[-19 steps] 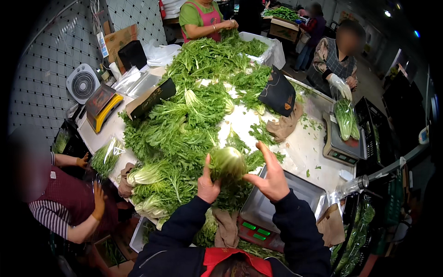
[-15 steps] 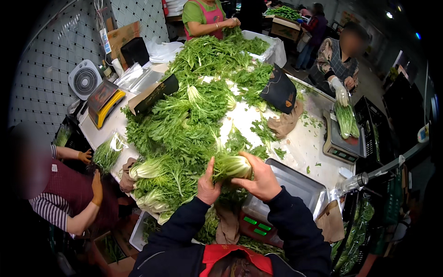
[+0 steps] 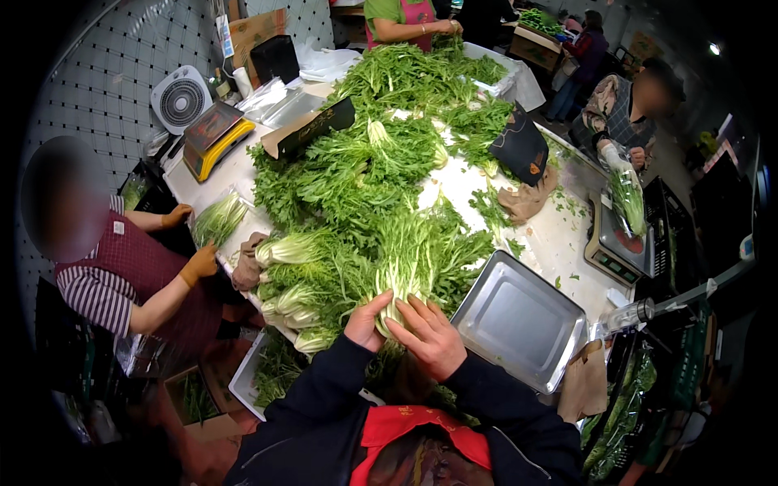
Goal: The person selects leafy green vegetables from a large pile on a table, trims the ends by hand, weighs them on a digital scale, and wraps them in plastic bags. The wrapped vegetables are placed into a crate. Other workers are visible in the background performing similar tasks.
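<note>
A bunch of frilly leafy greens (image 3: 405, 255) lies on the near edge of the table pile, pale stems toward me and leaves fanned away. My left hand (image 3: 369, 322) closes on the left side of its stem end. My right hand (image 3: 429, 336) presses over the right side of the same stems, fingers close together; the root end is hidden under both hands. Just right of the bunch is the metal tray (image 3: 523, 316) of a weighing scale, with nothing on it. Several gathered bunches (image 3: 296, 247) with pale bases lie left of my hands.
Loose greens (image 3: 340, 194) cover the white table's middle. A dark open box (image 3: 308, 130), a dark bag (image 3: 520, 150) and a yellow scale (image 3: 215, 142) stand around them. At left, a striped-sleeved co-worker's gloved hands (image 3: 198, 263) are by bagged greens (image 3: 220, 220). Another co-worker holds bagged greens (image 3: 626, 198) over a scale.
The bunch has turned from its base facing right to its base facing me, leaves spread away. My hands have lowered onto its stems. The right co-worker's bagged greens are more upright.
</note>
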Available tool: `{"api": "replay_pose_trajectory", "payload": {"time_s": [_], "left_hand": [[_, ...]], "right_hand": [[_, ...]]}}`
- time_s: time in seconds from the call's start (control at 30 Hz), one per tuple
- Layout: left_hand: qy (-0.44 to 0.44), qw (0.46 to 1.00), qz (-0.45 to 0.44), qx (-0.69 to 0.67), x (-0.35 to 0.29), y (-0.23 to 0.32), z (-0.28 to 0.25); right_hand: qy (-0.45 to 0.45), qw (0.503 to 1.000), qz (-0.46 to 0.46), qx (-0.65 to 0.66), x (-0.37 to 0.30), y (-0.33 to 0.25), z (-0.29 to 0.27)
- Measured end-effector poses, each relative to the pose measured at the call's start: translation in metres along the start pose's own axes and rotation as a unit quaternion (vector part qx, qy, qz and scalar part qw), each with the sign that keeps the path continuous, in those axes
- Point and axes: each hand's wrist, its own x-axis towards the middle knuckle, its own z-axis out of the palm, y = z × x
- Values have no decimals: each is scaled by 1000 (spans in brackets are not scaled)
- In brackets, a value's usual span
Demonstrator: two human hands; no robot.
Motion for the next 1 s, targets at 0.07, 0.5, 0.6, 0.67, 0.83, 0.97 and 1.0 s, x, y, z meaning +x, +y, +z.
{"api": "replay_pose_trajectory", "payload": {"time_s": [0.07, 0.5, 0.6, 0.67, 0.83, 0.97, 1.0], "left_hand": [[-22, 1000, 1, 0, -1, -3, -19], [-65, 993, -86, 37, -57, -41, -39], [-71, 976, 10, 204, -63, -49, -35], [-51, 951, 58, 298, -52, -51, -52], [-133, 884, 126, 429, -54, -12, -11], [-151, 853, 170, 470, -57, -14, 4], [-159, 854, 177, 463, -62, -12, 15]], "right_hand": [[37, 995, 65, 59, -16, -10, 4], [139, 529, 482, 684, -40, 9, 26], [134, 555, 491, 658, -44, 8, 30], [117, 592, 476, 640, -65, 9, 50], [21, 724, 399, 562, -63, -17, 50], [-16, 833, 320, 451, -76, -21, 63], [-44, 861, 292, 413, -75, -21, 58]]}}
